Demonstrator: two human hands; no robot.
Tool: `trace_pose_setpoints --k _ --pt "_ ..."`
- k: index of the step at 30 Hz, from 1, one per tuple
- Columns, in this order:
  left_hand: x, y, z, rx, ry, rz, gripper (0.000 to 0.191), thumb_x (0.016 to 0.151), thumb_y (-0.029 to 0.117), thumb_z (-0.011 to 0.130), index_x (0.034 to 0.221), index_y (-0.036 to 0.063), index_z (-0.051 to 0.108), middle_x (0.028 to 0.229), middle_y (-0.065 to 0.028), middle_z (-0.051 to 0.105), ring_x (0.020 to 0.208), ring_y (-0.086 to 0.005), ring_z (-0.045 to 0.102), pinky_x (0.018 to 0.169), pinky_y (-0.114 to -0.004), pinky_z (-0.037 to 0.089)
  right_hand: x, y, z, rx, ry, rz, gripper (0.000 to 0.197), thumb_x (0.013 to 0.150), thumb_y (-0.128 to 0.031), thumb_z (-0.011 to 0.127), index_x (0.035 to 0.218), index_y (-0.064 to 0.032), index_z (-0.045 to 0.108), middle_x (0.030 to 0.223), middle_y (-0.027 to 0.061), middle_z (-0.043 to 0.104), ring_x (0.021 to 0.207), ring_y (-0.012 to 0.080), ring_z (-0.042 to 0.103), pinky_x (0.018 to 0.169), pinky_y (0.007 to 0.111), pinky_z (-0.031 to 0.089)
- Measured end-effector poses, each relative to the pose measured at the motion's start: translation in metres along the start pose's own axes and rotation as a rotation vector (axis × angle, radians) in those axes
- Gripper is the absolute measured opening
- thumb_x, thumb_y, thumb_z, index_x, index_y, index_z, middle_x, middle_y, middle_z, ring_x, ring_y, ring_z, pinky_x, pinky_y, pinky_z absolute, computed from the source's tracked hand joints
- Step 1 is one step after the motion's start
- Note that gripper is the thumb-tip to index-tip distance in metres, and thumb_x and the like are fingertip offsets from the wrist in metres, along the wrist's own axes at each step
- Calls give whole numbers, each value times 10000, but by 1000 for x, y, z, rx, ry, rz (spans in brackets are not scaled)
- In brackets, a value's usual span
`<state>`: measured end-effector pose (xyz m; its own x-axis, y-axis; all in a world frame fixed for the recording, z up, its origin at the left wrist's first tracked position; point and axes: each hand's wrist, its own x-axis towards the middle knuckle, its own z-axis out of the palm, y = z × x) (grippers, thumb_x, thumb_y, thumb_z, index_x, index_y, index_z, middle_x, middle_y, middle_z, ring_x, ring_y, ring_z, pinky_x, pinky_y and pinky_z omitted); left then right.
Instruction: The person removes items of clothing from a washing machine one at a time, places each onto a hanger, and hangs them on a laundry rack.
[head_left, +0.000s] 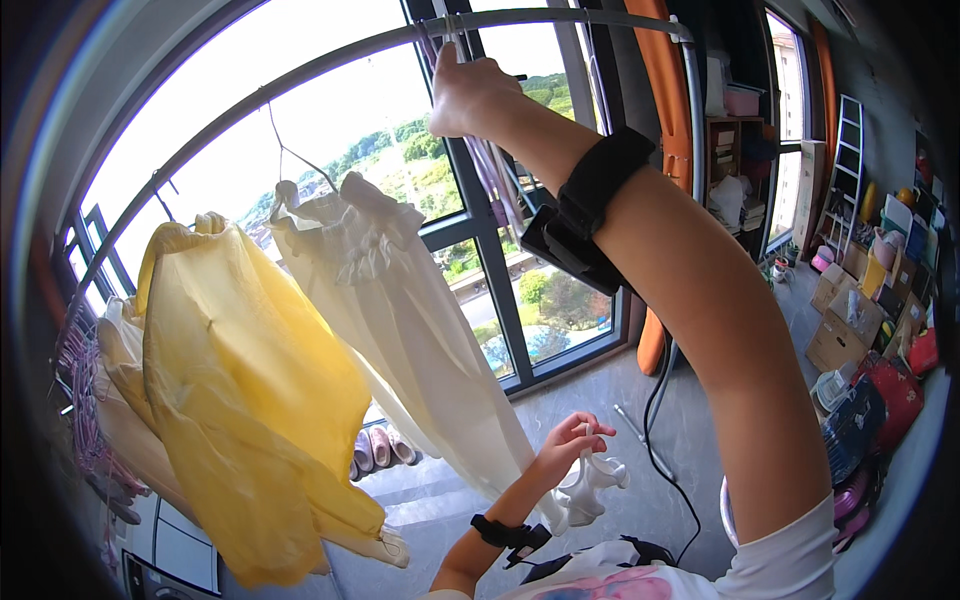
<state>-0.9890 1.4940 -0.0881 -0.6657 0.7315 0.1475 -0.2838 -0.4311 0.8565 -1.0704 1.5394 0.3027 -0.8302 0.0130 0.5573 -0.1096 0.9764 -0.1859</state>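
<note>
My right hand (474, 88) is raised to the curved metal clothes rail (360, 46). Its fingers curl at the hooks of several clothes hangers (491, 176), though the fingertips are partly hidden. Low in front of me, my left hand (564, 448) holds a small white ruffled garment (589, 484) by a thin part looped at the fingers. Left of my hands, long white trousers (397, 300) with a ruffled waist hang from a wire hanger (281, 142). A yellow garment (247, 360) hangs beside them, nearer the rail's left end.
A bunch of pinkish hangers (82, 397) hangs at the far left above a front-loading appliance (169, 555). Slippers (380, 448) stand by the window. A black cable (679, 487) runs across the floor near the rail's foot (645, 439). Cardboard boxes (836, 341) and bags crowd the right side.
</note>
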Motion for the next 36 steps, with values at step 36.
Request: trace_pose_setpoints --k 36 --pt "74 -23 13 56 81 53 65 822 56 439 885 50 454 966 -129 548 782 -110 513 734 -231 412 50 273 -17 -845 606 -489 118 791 -127 462 770 -61 558 581 74 580 550 217 601 515 316 490"
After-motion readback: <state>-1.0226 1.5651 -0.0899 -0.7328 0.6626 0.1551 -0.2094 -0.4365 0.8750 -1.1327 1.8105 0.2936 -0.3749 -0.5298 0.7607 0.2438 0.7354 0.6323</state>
